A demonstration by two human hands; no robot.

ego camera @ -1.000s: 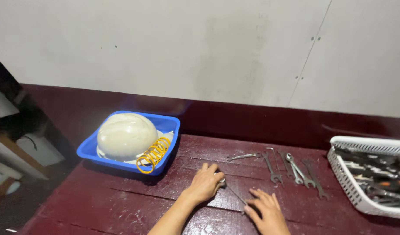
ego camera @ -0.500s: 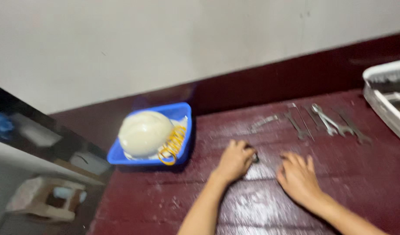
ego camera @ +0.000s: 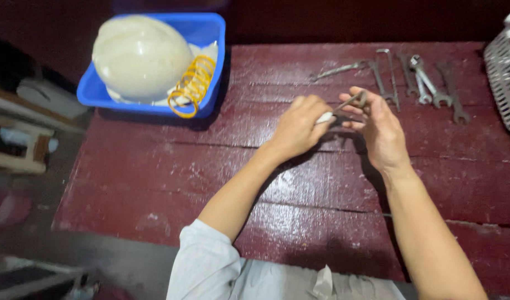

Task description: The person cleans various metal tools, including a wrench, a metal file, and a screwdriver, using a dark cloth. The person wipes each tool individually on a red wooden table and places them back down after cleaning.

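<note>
Above the dark red wooden table (ego camera: 155,166), both my hands hold one small metal wrench (ego camera: 350,102) with a pale end. My left hand (ego camera: 297,126) pinches the pale end. My right hand (ego camera: 377,126) grips the wrench's head with its fingertips. The tool is lifted off the boards, just in front of a row of several wrenches (ego camera: 421,83) lying at the table's far side.
A blue plastic tub (ego camera: 210,39) at the far left holds a white hard hat (ego camera: 139,56) and a coiled yellow cord (ego camera: 193,84). A white perforated basket (ego camera: 505,78) stands at the right edge. Left of the table are a floor and low furniture.
Both hands were resting flat on the table; now they are raised and hold the small wrench between them. The view has tilted down and moved closer.
</note>
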